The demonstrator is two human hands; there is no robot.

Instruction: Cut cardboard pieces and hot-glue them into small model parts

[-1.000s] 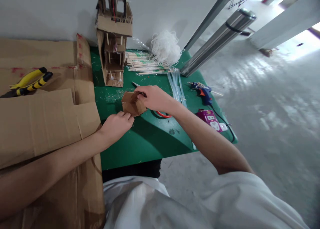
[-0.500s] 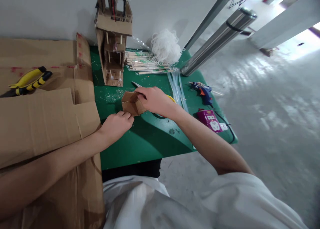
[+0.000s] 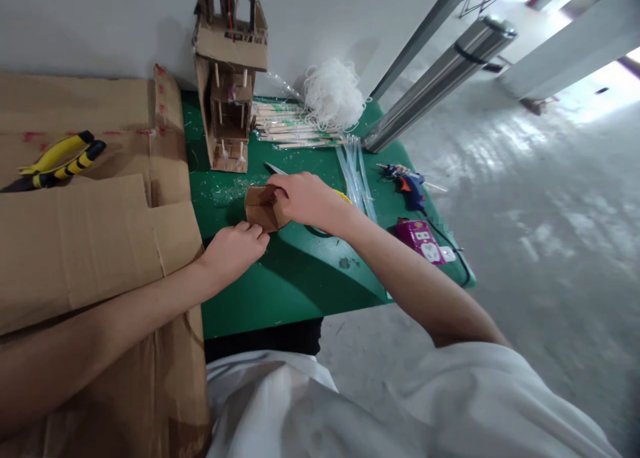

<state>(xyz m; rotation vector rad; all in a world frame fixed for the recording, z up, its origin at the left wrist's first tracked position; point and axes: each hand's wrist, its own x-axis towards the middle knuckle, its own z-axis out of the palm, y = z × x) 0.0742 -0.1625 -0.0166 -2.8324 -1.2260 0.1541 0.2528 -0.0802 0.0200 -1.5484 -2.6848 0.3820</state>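
Observation:
A small open cardboard box [image 3: 262,211] sits between my two hands over the green table [image 3: 300,285]. My left hand [image 3: 241,246] has its fingers closed on the near lower edge of the box. From the right, my right hand [image 3: 306,203] grips the far right wall, its fingertips partly hidden behind that wall and inside the box. Beneath my right hand lies a pair of scissors [image 3: 275,169]; the blade tip shows on the far side, and most of the rest is covered by the hand.
A cardboard tower [image 3: 231,91] stands at the back beside wrapped wooden sticks [image 3: 295,128] and white string [image 3: 334,95]. Clear glue sticks [image 3: 356,175], a blue glue gun [image 3: 413,190] and a purple power socket [image 3: 419,239] lie right. Yellow-black pliers [image 3: 60,161] rest on cardboard sheets [image 3: 75,245] left.
The box has tilted slightly between my hands, and my right fingers have shifted a little on its wall. Otherwise the scene looks the same.

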